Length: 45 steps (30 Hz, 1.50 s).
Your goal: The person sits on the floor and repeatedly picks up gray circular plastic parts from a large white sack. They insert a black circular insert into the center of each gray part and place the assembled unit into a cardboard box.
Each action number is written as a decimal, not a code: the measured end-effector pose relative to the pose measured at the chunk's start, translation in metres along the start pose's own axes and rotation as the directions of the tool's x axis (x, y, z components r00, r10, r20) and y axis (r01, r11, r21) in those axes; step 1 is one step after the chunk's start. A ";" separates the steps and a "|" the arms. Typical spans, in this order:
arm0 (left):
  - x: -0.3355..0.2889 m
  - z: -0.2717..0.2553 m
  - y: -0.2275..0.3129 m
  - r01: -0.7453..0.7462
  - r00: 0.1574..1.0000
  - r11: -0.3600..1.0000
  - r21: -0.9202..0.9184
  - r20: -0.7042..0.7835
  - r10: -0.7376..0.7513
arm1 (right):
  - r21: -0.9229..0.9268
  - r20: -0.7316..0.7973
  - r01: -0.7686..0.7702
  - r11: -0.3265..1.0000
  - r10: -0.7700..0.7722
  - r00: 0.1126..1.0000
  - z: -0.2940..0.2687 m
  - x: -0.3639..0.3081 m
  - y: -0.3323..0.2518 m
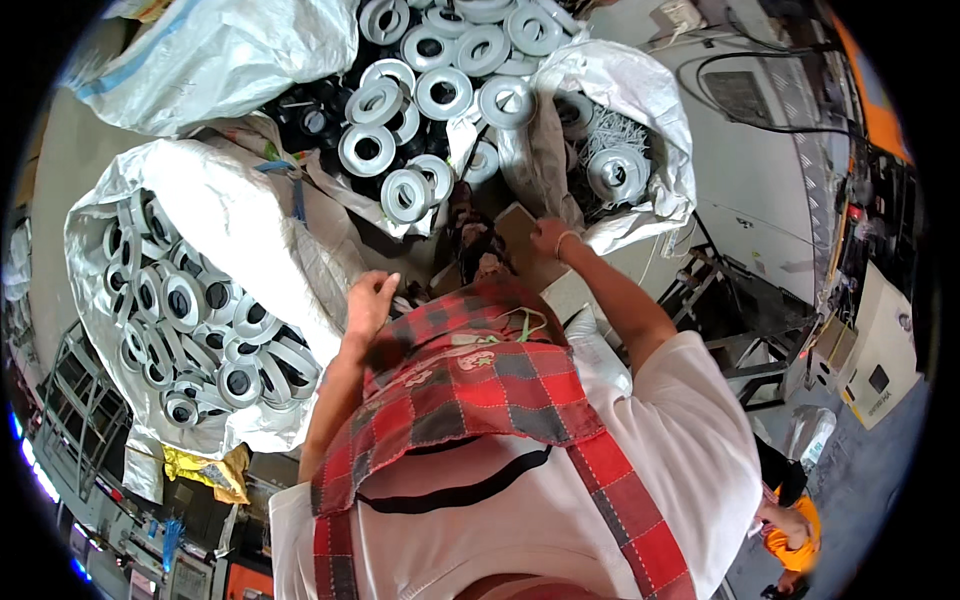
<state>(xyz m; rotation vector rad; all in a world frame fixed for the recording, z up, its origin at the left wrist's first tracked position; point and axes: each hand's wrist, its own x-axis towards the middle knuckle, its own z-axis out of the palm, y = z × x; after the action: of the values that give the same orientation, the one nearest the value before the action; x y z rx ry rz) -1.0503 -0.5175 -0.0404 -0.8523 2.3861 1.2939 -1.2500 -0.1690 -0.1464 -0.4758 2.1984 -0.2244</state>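
Observation:
My left hand (370, 304) is beside the right edge of a large white woven sack (210, 180), its fingers curled in. Whether anything is between them is hidden. That sack holds many grey ring-shaped parts (185, 302) with dark centres. My right hand (549, 238) is closed near the lower left edge of a smaller white sack (660, 135), above a brown cardboard piece (516, 240). What it grips, if anything, does not show. Inside the smaller sack are grey ring parts (617, 174) and a heap of thin grey pins (618, 130).
Ahead of me lies a pile of grey rings (443, 93) over black parts (308, 122). Another white sack (220, 60) stands at far left. Metal frames flank me, and a black cable (770, 128) hangs at right. A person in orange (795, 540) is at lower right.

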 end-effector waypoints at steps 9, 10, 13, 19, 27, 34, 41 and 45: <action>0.139 0.137 -0.066 -0.157 0.986 0.945 0.288 -0.003 0.165 | -0.184 0.261 0.078 0.980 -0.028 0.965 0.026 0.224 0.019; 0.152 0.147 -0.074 -0.129 0.991 0.942 0.310 0.023 0.128 | -0.205 0.215 0.124 0.971 -0.078 0.973 0.036 0.250 0.024; 0.198 0.173 -0.108 -0.097 0.995 0.932 0.348 0.002 0.103 | -0.237 0.200 0.048 0.970 0.000 0.980 0.076 0.336 0.044; 0.244 0.215 -0.171 -0.118 0.986 0.949 0.292 -0.082 0.148 | -0.378 0.304 -0.033 0.925 0.158 0.940 0.128 0.444 0.111; 0.267 0.233 -0.175 0.041 0.824 0.957 0.286 -0.552 0.130 | -0.499 0.226 0.052 0.865 0.072 0.971 0.166 0.485 0.157; 0.211 0.265 -0.144 -0.130 0.965 0.813 0.568 -0.115 0.234 | -0.571 0.179 0.126 0.811 -0.027 0.984 0.168 0.458 0.089; 0.278 0.305 -0.157 -0.215 0.857 0.643 0.735 -0.173 0.485 | -0.830 0.065 0.258 0.495 -0.374 0.925 0.059 0.348 0.046; 0.292 0.267 -0.150 -0.021 0.799 0.652 0.758 -0.378 0.467 | -0.919 -0.155 0.091 0.384 -0.565 0.811 -0.039 0.333 0.043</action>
<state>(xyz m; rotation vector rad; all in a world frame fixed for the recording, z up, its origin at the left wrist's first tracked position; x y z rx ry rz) -1.1906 -0.4628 -0.4356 -0.6775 3.1795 -0.0018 -1.4794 -0.2668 -0.3750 -1.6480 2.5040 0.7772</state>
